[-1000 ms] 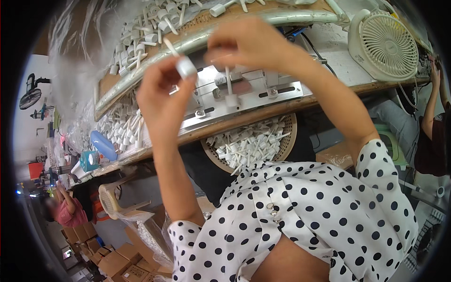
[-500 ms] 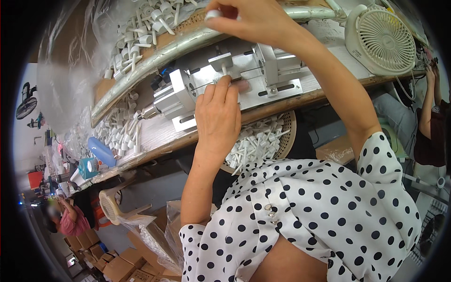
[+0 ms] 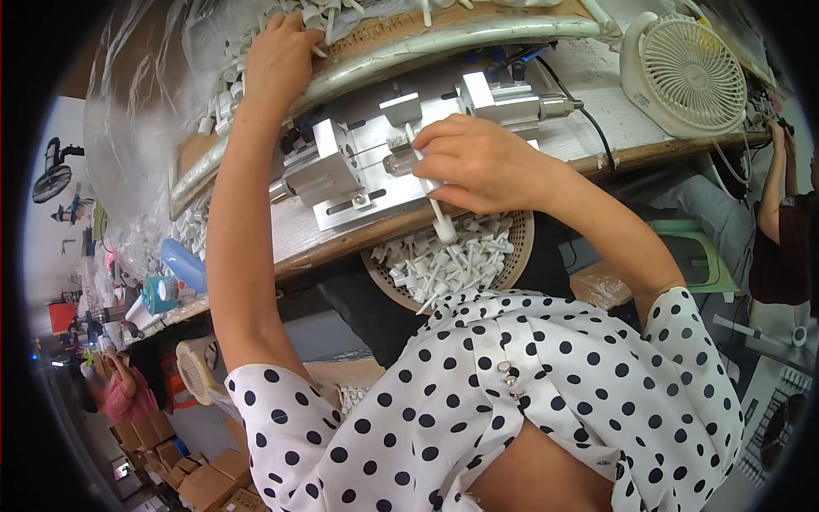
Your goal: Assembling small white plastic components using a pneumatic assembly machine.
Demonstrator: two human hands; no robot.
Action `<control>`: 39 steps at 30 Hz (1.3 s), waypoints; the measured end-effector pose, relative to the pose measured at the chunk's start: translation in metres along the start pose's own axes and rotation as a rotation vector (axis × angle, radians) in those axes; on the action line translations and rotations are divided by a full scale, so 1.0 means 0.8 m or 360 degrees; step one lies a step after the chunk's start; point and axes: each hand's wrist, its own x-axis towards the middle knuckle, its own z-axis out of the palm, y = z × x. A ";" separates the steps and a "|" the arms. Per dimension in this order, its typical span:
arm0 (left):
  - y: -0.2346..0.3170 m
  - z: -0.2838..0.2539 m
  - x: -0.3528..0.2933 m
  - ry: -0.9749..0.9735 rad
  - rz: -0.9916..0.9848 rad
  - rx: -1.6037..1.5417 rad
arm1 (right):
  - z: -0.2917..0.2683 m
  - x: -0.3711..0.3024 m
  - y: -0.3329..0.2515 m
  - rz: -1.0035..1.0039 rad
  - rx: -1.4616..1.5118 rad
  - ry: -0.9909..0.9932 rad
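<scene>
My right hand (image 3: 482,162) is at the middle of a metal fixture (image 3: 328,175), its fingers and thumb closed on a white plastic part (image 3: 443,225) with a thin stem and a cap-like end. The capped end points down over a round basket (image 3: 526,247) of similar parts. A thin rod runs from the left block toward a small clear-looking piece (image 3: 397,162) beside my fingers. Farther up on the left, my left hand (image 3: 279,64) reaches into a pile of white stemmed parts (image 3: 229,72). Its fingers are bent and apart, with their tips partly hidden among the parts.
A padded, plastic-wrapped rail (image 3: 461,40) curves between pile and fixture. A white fan (image 3: 687,72) stands at the right, and a black cable (image 3: 589,111) hangs beside the fixture. A blue container (image 3: 183,266) and a teal tape roll (image 3: 159,294) sit at the left.
My left hand has moved from the fixture up to the pile. My right hand has come down from the pile to the fixture. The capped part now hangs over the basket.
</scene>
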 end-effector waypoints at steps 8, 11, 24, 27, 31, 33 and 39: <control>0.001 -0.016 -0.012 0.0535 -0.0042 -0.0339 | 0.013 0.012 0.011 0.0054 -0.0318 -0.0250; 0.062 -0.045 -0.032 0.0847 -0.0852 -0.1749 | -0.017 0.029 0.023 0.0223 0.0073 -0.0442; 0.235 -0.033 -0.128 0.0492 -0.0937 -0.1238 | -0.074 0.113 0.170 0.0237 -0.1052 -0.0453; 0.236 -0.031 -0.129 0.0344 -0.0910 -0.1189 | -0.066 0.113 0.146 0.0356 -0.0664 -0.0132; 0.235 -0.032 -0.117 0.0274 -0.0685 -0.1159 | -0.061 0.099 0.145 0.0477 -0.0240 0.0356; 0.233 -0.037 -0.118 0.0243 -0.0671 -0.1116 | -0.051 0.096 0.154 0.0764 -0.0066 0.0389; 0.232 -0.040 -0.117 0.0195 -0.0779 -0.1235 | -0.062 0.080 0.097 0.0921 0.0629 0.0569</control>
